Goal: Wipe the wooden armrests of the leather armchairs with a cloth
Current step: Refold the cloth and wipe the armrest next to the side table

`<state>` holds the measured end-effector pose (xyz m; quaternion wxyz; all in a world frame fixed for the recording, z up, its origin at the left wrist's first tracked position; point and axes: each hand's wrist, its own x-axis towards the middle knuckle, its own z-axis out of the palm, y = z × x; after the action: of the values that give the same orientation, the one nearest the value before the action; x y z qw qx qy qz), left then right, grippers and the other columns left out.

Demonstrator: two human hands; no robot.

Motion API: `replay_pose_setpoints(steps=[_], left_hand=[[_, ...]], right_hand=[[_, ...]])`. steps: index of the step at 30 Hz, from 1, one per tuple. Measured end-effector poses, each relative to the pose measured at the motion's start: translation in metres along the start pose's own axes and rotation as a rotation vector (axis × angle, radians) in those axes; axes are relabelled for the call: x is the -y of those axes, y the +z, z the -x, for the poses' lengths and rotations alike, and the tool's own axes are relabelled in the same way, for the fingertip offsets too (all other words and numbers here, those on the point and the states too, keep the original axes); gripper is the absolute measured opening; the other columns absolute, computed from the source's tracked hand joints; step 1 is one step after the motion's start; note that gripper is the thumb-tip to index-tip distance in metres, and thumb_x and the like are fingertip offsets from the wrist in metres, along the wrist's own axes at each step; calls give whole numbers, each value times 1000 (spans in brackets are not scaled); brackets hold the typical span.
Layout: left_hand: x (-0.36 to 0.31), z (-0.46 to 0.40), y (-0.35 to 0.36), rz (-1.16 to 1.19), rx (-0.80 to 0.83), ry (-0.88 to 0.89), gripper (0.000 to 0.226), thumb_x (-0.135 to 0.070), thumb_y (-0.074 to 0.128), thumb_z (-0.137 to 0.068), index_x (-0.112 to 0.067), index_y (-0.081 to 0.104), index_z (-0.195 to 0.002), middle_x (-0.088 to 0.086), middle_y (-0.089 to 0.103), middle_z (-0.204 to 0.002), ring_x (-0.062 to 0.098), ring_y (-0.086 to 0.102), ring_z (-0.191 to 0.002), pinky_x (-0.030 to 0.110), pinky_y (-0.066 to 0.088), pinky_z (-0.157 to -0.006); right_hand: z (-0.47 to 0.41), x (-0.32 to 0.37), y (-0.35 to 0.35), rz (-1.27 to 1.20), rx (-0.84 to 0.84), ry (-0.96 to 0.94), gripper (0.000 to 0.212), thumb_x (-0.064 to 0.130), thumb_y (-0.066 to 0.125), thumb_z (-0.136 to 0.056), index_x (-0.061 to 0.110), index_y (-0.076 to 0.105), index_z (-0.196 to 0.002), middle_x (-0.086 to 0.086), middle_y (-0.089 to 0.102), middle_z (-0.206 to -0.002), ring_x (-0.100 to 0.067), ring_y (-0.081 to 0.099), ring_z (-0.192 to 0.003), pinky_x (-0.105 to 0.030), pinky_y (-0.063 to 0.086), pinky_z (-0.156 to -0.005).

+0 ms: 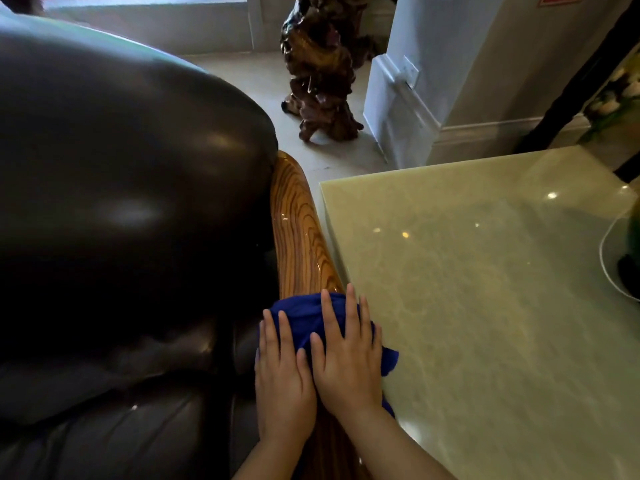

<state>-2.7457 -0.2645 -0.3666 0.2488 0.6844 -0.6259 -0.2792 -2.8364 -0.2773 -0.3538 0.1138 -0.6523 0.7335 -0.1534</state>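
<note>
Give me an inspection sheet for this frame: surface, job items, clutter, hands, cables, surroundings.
Surface: glossy striped wooden armrest of the dark leather armchair; the stretch beyond the cloth is bare.
Job's things: crumpled blue cloth lies on the armrest, one corner hanging toward the table.
Clutter: nothing seen on the armrest.
Grippers: left hand and right hand both flat, palms down, pressing on the cloth, side by side.
Cables: nothing seen.
Surroundings: pale polished stone table close beside the armrest; round dish partly cut off at its right edge; dark gnarled wood carving on the floor behind; white wall corner with skirting.
</note>
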Motion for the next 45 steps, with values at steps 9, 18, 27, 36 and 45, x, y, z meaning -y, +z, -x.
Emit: replay_pose_setpoints(steps=[9, 18, 27, 36, 45], left_hand=[[-6, -64, -5, 102, 63, 78, 63, -28, 24, -97, -45, -25, -132, -29, -36, -139, -9, -23, -133, 22, 0, -111], [-18, -132, -4, 176, 19, 44, 61, -28, 26, -97, -41, -20, -135, -22, -26, -147, -5, -10, -134, 15, 7, -106], [-38, -183, -13, 12, -76, 48, 61, -29, 28, -97, -25, -12, -143, -10, -23, -148, 12, -6, -143, 31, 12, -114], [-25, -188, -55, -239, 255, 277, 69, -23, 50, -92, -18, 8, -146, -5, 0, -157, 6, 2, -143, 19, 4, -112], [-57, -246, -56, -415, 304, 254, 69, -22, 57, -89, -14, 18, -145, 1, 13, -157, 14, 14, -143, 28, 16, -115]], right_hand=[[-50, 10, -1, -62, 27, 50, 59, 47, 10, -91, 42, -27, -136, -3, -10, -158, -21, -5, -145, -44, 22, -116], [-124, 14, 1, -126, 70, 24, 58, 43, 19, -96, 35, -13, -144, -3, -11, -158, -20, 4, -145, -40, 30, -113], [-198, 12, 2, -201, 264, 26, 58, 46, 20, -96, 37, -13, -143, 1, -15, -157, -19, -8, -145, -56, 7, -113], [-185, -40, -34, -378, 461, -207, 57, 17, 52, -92, 27, 28, -143, 4, 22, -155, -10, 22, -141, -23, 18, -113], [-223, -25, -22, -686, 411, 26, 51, 10, 50, -92, 17, 37, -140, -4, 33, -151, -17, 33, -137, -33, 29, -114]])
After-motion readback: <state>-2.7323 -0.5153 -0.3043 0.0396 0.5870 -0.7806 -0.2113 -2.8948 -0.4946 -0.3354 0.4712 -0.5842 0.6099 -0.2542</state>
